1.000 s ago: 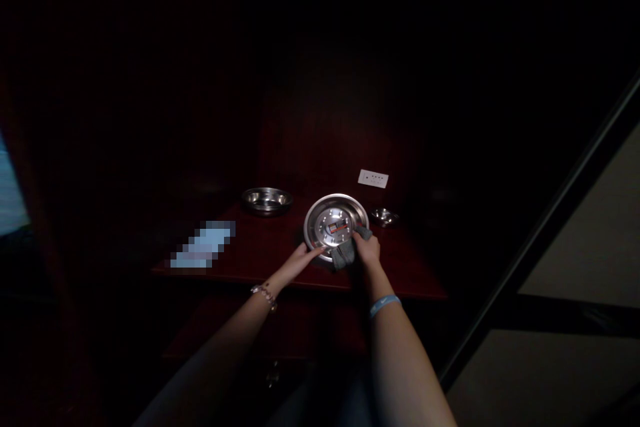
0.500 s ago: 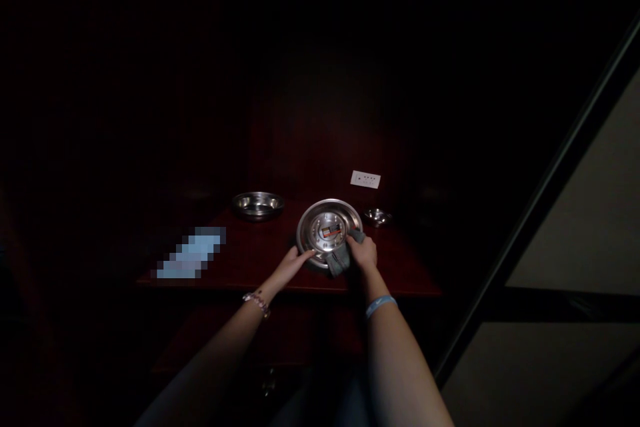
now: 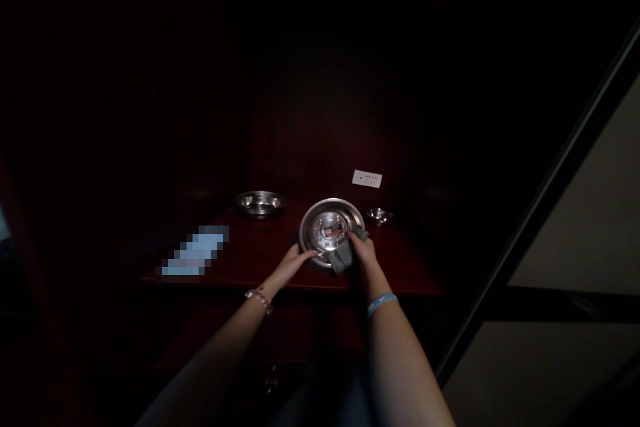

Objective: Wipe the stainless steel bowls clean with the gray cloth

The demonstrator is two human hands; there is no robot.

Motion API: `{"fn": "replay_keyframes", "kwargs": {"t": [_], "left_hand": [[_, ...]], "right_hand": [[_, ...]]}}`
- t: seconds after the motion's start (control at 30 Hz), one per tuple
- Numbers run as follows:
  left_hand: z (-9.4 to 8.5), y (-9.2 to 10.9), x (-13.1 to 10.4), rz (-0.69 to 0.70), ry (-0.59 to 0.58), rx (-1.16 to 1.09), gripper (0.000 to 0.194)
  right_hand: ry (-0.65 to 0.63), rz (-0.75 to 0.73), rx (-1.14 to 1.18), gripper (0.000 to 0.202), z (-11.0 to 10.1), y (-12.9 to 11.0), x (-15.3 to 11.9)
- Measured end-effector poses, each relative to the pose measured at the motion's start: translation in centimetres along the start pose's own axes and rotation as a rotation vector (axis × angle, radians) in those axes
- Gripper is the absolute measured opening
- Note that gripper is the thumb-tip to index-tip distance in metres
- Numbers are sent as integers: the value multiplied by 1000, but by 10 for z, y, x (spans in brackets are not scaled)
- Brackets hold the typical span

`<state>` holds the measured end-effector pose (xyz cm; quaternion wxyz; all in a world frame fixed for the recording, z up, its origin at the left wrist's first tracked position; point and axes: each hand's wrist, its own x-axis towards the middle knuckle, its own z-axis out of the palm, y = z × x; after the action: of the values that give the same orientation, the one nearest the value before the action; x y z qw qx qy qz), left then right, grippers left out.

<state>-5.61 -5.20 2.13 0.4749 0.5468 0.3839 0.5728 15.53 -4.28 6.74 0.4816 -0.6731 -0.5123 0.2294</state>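
The left hand (image 3: 287,268) pinches the near left rim of a basin, thumb over the edge and fingers hidden behind it. The right hand (image 3: 365,250) is closed on a grey cloth, pressing it to the near right rim.

The red table (image 3: 260,257) spans the scene under both hands. The basin (image 3: 329,217) is held over its near middle part; whether its underside touches the wood cannot be told. It looks like thin metal, so probably light, stiff and slippery, hard to break but easily dented. The rim is the surest hold, one hand on each side. Its open face tilts up and toward the person; being round, it has no long axis, though the sticker (image 3: 333,231) inside runs left to right.

A dish (image 3: 260,205) sits upright at far left. The cloth (image 3: 342,258), soft and limp, drapes over the basin's near edge. A small bowl (image 3: 379,216) stands at far right, near a white wall plate (image 3: 367,179).
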Motion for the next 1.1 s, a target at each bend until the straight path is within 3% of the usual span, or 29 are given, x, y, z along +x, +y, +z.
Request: {"fn": "replay_keyframes", "kwargs": {"t": [0.17, 0.33, 0.63, 0.87, 1.1], "left_hand": [[-1, 3, -2, 34, -73, 49, 26], [1, 4, -4, 60, -89, 70, 27], [2, 1, 0, 5, 19, 14, 39], [4, -1, 0, -2, -37, 7, 54], [4, 0, -2, 35, -119, 122, 48]], "right_hand": [[27, 64, -297, 58, -19, -4, -13], [42, 46, -387, 59, -29, -4, -16], [16, 61, -242, 58, -16, -5, -9], [8, 33, -40, 51, -5, -9, -5], [-25, 11, 27, 49, 1, -5, -3]]}}
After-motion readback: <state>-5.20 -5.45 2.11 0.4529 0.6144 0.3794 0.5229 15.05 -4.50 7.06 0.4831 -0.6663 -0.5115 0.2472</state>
